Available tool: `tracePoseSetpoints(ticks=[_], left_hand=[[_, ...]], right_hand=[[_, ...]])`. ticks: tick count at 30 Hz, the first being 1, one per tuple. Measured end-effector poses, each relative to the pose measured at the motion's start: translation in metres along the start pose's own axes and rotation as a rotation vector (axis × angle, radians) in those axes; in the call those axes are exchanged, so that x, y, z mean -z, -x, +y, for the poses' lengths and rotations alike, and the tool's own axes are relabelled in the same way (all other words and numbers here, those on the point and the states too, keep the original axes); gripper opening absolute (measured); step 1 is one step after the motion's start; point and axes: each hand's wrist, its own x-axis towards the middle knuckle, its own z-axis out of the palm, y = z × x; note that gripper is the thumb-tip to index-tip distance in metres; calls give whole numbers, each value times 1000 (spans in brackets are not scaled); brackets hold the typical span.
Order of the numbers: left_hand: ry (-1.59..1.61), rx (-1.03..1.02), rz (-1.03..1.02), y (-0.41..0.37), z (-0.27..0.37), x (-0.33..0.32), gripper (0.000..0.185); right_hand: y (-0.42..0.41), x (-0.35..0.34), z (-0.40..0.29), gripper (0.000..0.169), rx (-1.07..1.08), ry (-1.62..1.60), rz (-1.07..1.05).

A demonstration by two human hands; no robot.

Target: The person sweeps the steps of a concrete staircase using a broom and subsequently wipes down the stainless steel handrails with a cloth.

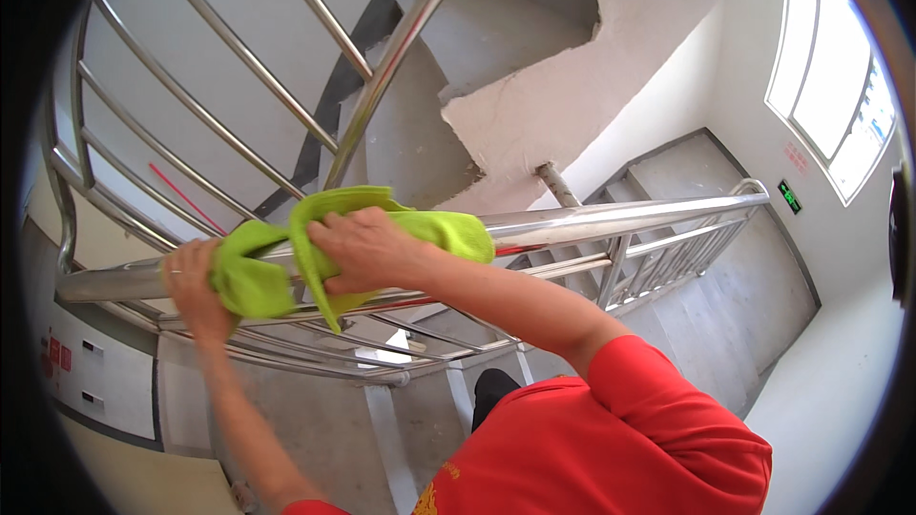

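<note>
A lime-green cloth [451,232] is draped over and around the round metal handrail [558,223] of a stair railing. My right hand [365,247] presses on the cloth from above, its fingers curled over a fold. To its left, my left hand [195,286] wraps around the handrail at the cloth's left end, with a ring on one finger. That hand is slightly blurred, and whether it grips the cloth as well as the rail is hard to tell.
Metal balusters [215,36] rise at the upper left. Concrete steps [422,436] lie below the railing, and another flight [501,21] curves above. A rough-edged wall opening borders the upper steps. A window [830,64] and a green exit sign [788,197] are at the right.
</note>
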Motion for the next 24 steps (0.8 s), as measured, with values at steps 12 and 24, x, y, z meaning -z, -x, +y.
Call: tracePoseSetpoints(ticks=[12,24], left_hand=[[76,24,22,-15,73,-13,35],[163,-319,125,5,190,-49,58]], right_hand=[[224,61,122,46,-174,367,291],[111,50,67,56,-125,97,-24]])
